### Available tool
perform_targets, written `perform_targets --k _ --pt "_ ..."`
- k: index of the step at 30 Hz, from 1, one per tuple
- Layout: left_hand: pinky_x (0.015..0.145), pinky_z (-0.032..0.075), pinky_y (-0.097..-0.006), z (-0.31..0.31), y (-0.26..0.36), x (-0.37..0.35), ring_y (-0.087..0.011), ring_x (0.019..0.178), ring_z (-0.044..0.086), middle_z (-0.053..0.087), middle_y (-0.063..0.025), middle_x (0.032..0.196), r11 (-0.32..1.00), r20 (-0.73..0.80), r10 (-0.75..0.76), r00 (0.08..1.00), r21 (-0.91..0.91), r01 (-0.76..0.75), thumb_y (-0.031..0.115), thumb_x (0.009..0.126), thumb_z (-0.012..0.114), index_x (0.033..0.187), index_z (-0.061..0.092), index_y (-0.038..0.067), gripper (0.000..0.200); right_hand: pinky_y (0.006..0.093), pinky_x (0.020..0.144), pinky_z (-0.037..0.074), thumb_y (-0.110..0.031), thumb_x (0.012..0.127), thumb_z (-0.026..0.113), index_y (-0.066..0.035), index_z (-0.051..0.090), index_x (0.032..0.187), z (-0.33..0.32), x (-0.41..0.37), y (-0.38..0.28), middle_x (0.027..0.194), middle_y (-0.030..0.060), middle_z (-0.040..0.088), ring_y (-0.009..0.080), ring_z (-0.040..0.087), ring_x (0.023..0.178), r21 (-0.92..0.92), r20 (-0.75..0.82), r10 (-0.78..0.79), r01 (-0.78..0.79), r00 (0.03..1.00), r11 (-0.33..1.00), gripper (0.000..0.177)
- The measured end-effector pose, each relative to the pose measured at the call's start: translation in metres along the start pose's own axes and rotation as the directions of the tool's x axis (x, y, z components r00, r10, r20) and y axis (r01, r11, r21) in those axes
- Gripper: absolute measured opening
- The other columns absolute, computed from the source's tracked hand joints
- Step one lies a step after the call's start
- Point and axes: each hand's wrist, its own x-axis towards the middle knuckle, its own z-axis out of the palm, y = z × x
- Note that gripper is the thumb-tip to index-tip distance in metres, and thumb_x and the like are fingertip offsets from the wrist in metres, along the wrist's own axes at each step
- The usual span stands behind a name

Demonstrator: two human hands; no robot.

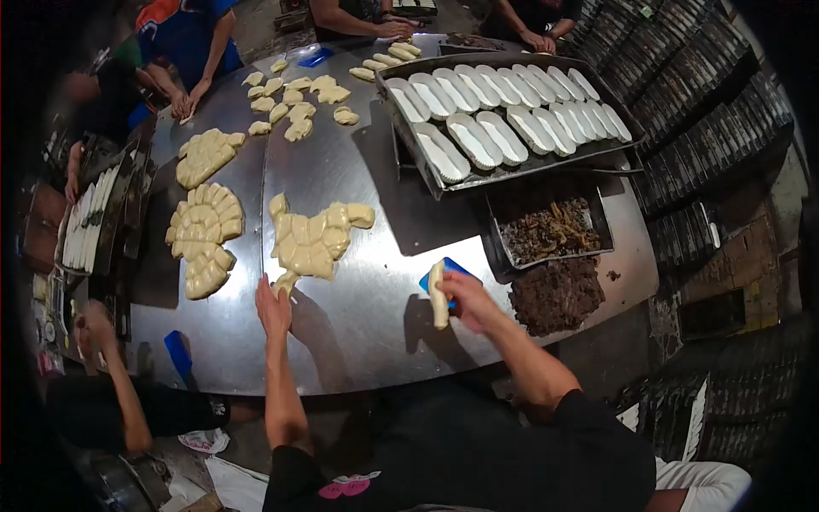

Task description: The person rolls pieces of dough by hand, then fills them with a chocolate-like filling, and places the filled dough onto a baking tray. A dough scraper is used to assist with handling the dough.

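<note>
My right hand [471, 302] is closed around a pale dough roll [438, 294], held upright over the steel table [367, 341]. A blue scraper [461, 268] shows behind its fingers. At the lower tip of a cut dough slab [309, 243], my left hand [274, 309] pinches a small dough piece [287, 281]. Score lines divide that slab into chunks. Just left of it lie more cut dough [205, 226] and another dough mass [209, 156].
A tray [512, 166] of paper-lined moulds stands at the back right. Below it are a pan [550, 263] of brown filling and a dark filling heap [559, 294]. Another blue scraper [178, 352] lies front left. Co-workers' hands [181, 102] work dough around the table.
</note>
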Motion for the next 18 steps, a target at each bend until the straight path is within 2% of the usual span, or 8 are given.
perform_targets --k 2,4,5,9,12,15,17,18 --pt "0.102 0.039 -0.0414 0.004 0.011 0.013 -0.0393 0.117 0.05 0.055 -0.0262 0.122 1.0 0.08 -0.021 0.997 0.013 0.02 0.017 0.087 0.059 0.129 0.051 -0.001 0.046 0.0288 0.068 0.05 -0.019 0.089 0.063 -0.004 0.059 0.107 0.008 -0.007 -0.078 0.09 0.0019 0.061 0.0116 0.058 0.078 -0.136 0.105 -0.304 0.317 0.947 0.939 0.024" --pt "0.097 0.041 -0.0446 -0.009 0.041 0.015 -0.042 0.112 0.051 0.056 -0.0246 0.12 0.928 0.272 -0.161 0.949 0.369 0.052 0.019 0.087 0.058 0.133 0.048 0.002 0.05 0.0282 0.067 0.051 -0.022 0.088 0.063 0.0 0.062 0.109 0.008 0.004 -0.156 0.089 0.0032 0.065 0.0141 0.062 0.075 -0.394 0.122 -0.454 0.463 0.882 0.794 0.03" --pt "0.089 0.043 -0.0485 0.004 0.01 0.015 -0.0425 0.102 0.054 0.057 -0.0237 0.112 0.923 0.164 -0.035 0.986 0.384 -0.031 0.02 0.085 0.061 0.126 0.053 0.002 0.044 0.0292 0.068 0.051 -0.026 0.088 0.063 0.002 0.063 0.11 0.004 0.024 -0.185 0.09 0.0075 0.068 0.0142 0.063 0.077 -0.565 0.162 -0.639 0.601 0.752 0.565 0.036" --pt "0.084 0.043 -0.051 -0.003 0.051 0.019 -0.0406 0.096 0.055 0.058 -0.0227 0.104 0.834 0.248 -0.167 0.954 0.552 0.002 0.019 0.084 0.063 0.114 0.057 0.001 0.036 0.0391 0.07 0.051 -0.029 0.076 0.058 0.002 0.068 0.091 0.01 0.1 -0.256 0.08 0.0216 0.067 0.0342 0.067 0.075 -0.921 0.177 -0.614 0.35 0.77 0.173 0.036" --pt "0.083 0.044 -0.0507 0.006 0.046 0.016 -0.04 0.095 0.055 0.058 -0.0222 0.098 0.892 0.171 0.056 0.984 0.435 -0.126 0.02 0.082 0.064 0.107 0.057 0.002 0.031 0.0453 0.079 0.052 -0.019 0.072 0.055 0.006 0.068 0.087 0.004 0.169 -0.237 0.089 0.0258 0.067 0.0416 0.065 0.087 -0.973 0.229 -0.623 0.198 0.748 -0.119 0.031" --pt "0.08 0.044 -0.0499 -0.004 0.065 0.012 -0.0384 0.095 0.055 0.057 -0.0197 0.097 0.853 0.232 -0.149 0.961 0.521 0.006 0.019 0.084 0.064 0.109 0.056 0.004 0.03 0.0465 0.084 0.049 -0.022 0.075 0.057 0.002 0.067 0.089 0.011 0.169 -0.229 0.095 0.0291 0.064 0.0429 0.062 0.096 -0.984 0.161 -0.462 0.107 0.872 -0.141 0.03" --pt "0.078 0.045 -0.0483 0.0 0.051 0.003 -0.0374 0.092 0.056 0.056 -0.019 0.097 0.75 0.216 0.154 0.964 0.609 -0.257 0.017 0.086 0.062 0.107 0.055 0.005 0.025 0.046 0.085 0.048 -0.02 0.076 0.057 0.002 0.066 0.093 0.002 0.168 -0.226 0.098 0.0289 0.064 0.0425 0.061 0.098 -0.966 0.257 -0.475 0.212 0.841 -0.147 0.03" --pt "0.078 0.045 -0.0483 -0.001 0.053 0.0 -0.0374 0.092 0.056 0.056 -0.019 0.097 0.753 0.22 0.145 0.965 0.608 -0.252 0.017 0.086 0.062 0.107 0.055 0.005 0.025 0.0456 0.087 0.048 -0.018 0.076 0.057 0.001 0.066 0.097 -0.002 0.167 -0.225 0.101 0.0287 0.064 0.042 0.06 0.1 -0.94 0.339 -0.501 0.305 0.796 -0.15 0.03"
